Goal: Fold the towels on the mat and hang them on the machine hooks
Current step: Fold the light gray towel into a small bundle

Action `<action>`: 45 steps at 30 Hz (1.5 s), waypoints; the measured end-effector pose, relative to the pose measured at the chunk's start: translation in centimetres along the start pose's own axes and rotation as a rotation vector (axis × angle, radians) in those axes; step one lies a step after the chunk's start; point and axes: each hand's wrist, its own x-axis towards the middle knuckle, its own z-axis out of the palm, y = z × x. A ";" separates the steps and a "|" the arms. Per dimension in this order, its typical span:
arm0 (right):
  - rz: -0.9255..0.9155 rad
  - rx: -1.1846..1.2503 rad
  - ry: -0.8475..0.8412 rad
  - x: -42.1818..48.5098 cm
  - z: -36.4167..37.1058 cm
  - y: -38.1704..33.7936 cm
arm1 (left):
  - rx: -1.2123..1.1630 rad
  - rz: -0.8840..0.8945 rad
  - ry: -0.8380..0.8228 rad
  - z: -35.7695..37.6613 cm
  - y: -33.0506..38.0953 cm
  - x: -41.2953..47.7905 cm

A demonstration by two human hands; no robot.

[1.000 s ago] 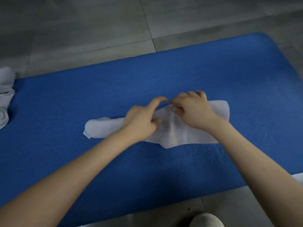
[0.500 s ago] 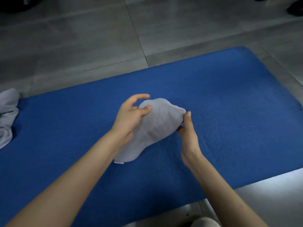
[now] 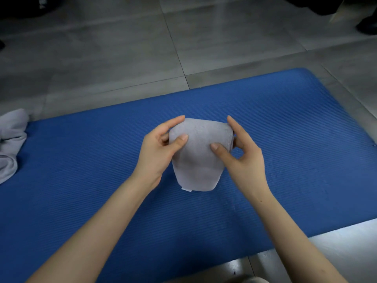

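Pinching folded towel [image 3: 196, 158] mid-frame above mat [image 3: 285, 139], left hand [image 3: 158, 152] & right hand [image 3: 242, 158] both closed on it; loose pinch, fold could spring open.

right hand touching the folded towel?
Touching. Head view: right hand pinches the folded towel, thumb pressed on its front face.
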 end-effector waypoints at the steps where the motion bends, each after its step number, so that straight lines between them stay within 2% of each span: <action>1: -0.049 -0.069 -0.029 0.2 -0.2 0.0 | 0.072 0.025 -0.017 -0.4 -0.1 0.2; 6: -0.075 -0.247 -0.187 2.1 -0.7 0.5 | 0.728 0.129 -0.094 -2.4 -0.4 2.6; 9: -0.054 -0.281 -0.213 3.9 0.1 0.6 | 0.997 0.228 -0.143 -3.3 -0.9 5.2; 11: -0.007 -0.276 -0.223 5.1 0.8 0.9 | 1.032 0.242 -0.178 -3.8 -1.4 7.0; 15: 0.050 -0.252 -0.182 5.8 1.9 1.4 | 0.956 0.238 -0.199 -4.4 -2.9 9.5; 22: 0.081 -0.368 -0.119 5.7 3.8 0.6 | 1.075 0.278 -0.053 -4.6 -4.3 8.6; 27: 0.172 -0.530 -0.195 2.8 4.4 -2.0 | 1.076 0.038 -0.056 -4.5 -3.0 4.1; 33: 0.239 -0.590 -0.303 0.4 0.1 -11.3 | 1.076 -0.101 -0.082 -4.6 6.3 -0.9; 36: 0.228 -0.598 -0.322 0.4 -3.3 -18.2 | 1.096 -0.157 -0.109 -4.1 13.5 -2.6; 39: 0.258 -0.614 -0.351 1.2 -7.4 -26.0 | 1.023 -0.309 -0.145 -2.7 21.9 -4.1; 41: 0.215 -0.619 -0.361 1.9 -10.3 -31.3 | 0.971 -0.363 -0.175 -2.1 27.5 -5.0; 45: 0.122 -0.628 -0.351 3.3 -15.4 -40.6 | 0.916 -0.314 -0.191 -1.4 39.1 -5.6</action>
